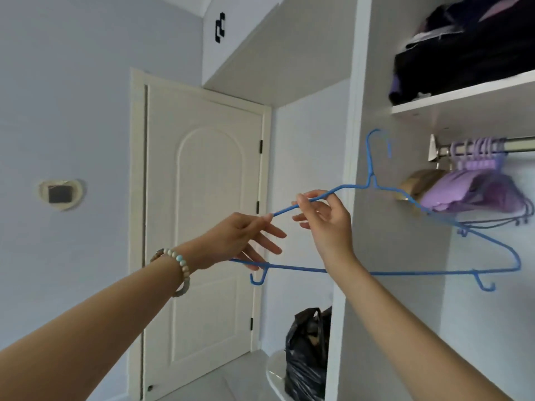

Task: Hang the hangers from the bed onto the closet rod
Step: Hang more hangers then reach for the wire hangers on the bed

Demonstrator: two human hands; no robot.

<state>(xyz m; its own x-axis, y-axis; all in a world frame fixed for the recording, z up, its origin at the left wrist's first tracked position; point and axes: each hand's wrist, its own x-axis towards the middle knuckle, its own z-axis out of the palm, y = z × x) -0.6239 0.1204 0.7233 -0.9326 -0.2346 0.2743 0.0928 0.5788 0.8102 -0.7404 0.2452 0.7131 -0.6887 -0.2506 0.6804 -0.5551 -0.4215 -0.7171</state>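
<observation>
Hanging step, I'd say; the blue hanger [405, 273] is up in front of the closet, hook short of the closet rod [518, 144]; left hand [240, 241] and right hand [324, 221] both pinch its sloped wire; next it probably needs the hook lifted over the rod, beside the purple hangers [477, 151].

At centre, before the door [208, 212] and the closet's side panel [405, 241]: hanger [373, 183], hook at 12 o'clock, far shoulder at 3 o'clock reaching into the closet, below the closet rod [518, 146]. On its upper arm toward 10 o'clock: right hand [324, 221] pinching, left hand [237, 241] pinching just beside, at 8 o'clock of it. At 3 o'clock, under the shelf [463, 96]: closet rod with hung hangers [477, 149] bunched at its near end, garments [463, 195] beneath. At 1 o'clock, on the shelf: folded clothes [463, 53]. At 6 o'clock, between door and side panel: bag [307, 351]. At 9 o'clock, on the wall: socket recess [59, 195].
</observation>
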